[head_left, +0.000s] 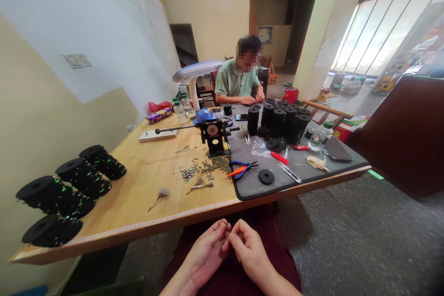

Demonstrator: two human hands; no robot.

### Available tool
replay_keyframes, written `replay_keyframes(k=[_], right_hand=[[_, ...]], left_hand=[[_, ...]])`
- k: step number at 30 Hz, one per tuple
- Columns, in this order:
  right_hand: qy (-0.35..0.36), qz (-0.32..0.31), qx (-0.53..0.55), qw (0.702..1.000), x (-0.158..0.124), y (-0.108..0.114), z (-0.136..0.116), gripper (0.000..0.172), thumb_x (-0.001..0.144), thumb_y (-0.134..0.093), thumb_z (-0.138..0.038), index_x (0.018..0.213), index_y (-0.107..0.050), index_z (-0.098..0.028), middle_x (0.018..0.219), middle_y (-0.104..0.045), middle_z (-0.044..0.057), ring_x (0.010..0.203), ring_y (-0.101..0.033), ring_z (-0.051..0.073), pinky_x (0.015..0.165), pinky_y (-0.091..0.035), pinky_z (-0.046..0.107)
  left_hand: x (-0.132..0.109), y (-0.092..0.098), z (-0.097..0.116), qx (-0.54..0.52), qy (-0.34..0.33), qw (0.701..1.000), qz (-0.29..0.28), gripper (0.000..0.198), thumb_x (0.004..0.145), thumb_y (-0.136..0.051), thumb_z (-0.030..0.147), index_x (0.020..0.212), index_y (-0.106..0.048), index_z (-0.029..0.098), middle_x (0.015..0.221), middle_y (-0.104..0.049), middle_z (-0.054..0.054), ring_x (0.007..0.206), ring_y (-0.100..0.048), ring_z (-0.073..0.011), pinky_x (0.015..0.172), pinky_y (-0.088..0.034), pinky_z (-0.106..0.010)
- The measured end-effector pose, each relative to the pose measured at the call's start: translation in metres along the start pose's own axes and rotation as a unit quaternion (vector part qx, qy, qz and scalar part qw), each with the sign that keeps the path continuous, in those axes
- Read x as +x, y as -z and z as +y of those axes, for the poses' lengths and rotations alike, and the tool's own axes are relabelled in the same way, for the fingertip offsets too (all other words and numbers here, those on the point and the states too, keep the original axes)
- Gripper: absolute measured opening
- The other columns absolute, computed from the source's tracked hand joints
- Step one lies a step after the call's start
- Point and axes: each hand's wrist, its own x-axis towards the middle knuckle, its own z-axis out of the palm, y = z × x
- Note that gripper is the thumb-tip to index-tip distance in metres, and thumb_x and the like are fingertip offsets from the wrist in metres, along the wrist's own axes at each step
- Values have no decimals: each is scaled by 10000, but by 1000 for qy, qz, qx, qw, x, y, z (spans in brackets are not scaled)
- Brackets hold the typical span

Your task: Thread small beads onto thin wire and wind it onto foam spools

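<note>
My left hand (207, 252) and my right hand (249, 248) meet over my lap, below the front edge of the wooden table (145, 212). Both are curled, with fingertips pinched together around a tiny piece (225, 226) too small to name. On the table ahead lie a scatter of small beads and metal bits (208, 166), feathered lures (199, 187), and blue-and-orange pliers (243, 168) on a grey mat (249, 187). A black vise-like tool (213, 136) stands behind them.
Black foam spools wrapped with hooked line (69, 187) lie at the table's left end. More black cylinders (279, 122) stand on the mat. A lamp (196, 78) rises mid-table. Another person (243, 76) sits working at the far end. A dark counter (405, 134) stands to the right.
</note>
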Motion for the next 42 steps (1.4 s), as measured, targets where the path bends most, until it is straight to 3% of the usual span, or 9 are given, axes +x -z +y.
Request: replay_keyframes(k=[10,23,31,37,42], right_hand=[[1,-1,3,1000,0,0,0,237,822,-475,-326,711,-420,-123,648,-596,19,434,-371,2,456,-310,118],[1,0,-7,1000,1,0,3,258,829,-485,-349,720,-427,-123,640,-589,15,501,-465,27,513,-352,126],[4,0,-11,1000,2,2,5,272,840,-482,-363,727,-433,-121,647,-590,14,473,-417,14,488,-322,122],[-6,7,-14,1000,5,3,8,392,814,-519,-493,745,-446,-115,622,-551,-9,424,-338,-13,428,-258,115],[-57,-19,39,997,9,3,8,512,728,-547,-622,765,-399,-133,504,-523,-36,343,-286,-7,361,-160,124]], left_hand=[[-2,-7,2,-14,0,1000,22,62,821,-592,94,872,-620,116,818,-633,-44,654,-597,-92,579,-452,-187],[0,-2,0,-2,-9,1000,3,95,781,-645,102,872,-629,121,825,-633,-39,659,-591,-91,588,-446,-188],[-2,-4,0,16,-16,1000,1,130,738,-696,119,853,-636,124,821,-621,-29,626,-565,-73,571,-433,-174],[-4,-9,0,86,-49,994,-36,144,699,-740,158,795,-644,109,705,-583,-15,537,-486,-50,539,-382,-170],[-4,-10,-1,176,-90,978,-68,212,726,-720,276,821,-627,111,660,-581,-25,491,-489,-88,517,-356,-223]])
